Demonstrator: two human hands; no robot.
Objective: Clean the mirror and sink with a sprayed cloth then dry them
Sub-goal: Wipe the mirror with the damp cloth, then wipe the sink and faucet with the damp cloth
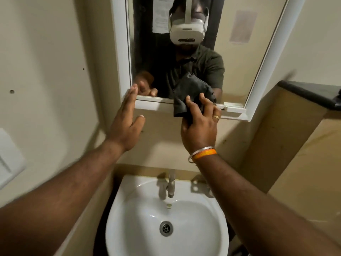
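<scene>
A dark, soft, crumpled cloth (pixel 191 91) is pressed against the lower edge of a rectangular mirror (pixel 239 58) with a smooth white frame, at about twelve o'clock in the view. The right hand (pixel 200 124) holds the cloth, its fingers spread and curled over the fabric, a gold ring on one finger and a metal bangle with an orange band at the wrist. The cloth bunches above and to eleven o'clock of that hand. The left hand (pixel 127 122) is flat and open, fingers straight together, fingertips touching the mirror frame's lower left corner. At six o'clock sits a glossy white oval sink (pixel 129 228) with a brushed metal tap (pixel 171 182) and a round steel drain (pixel 166 228).
</scene>
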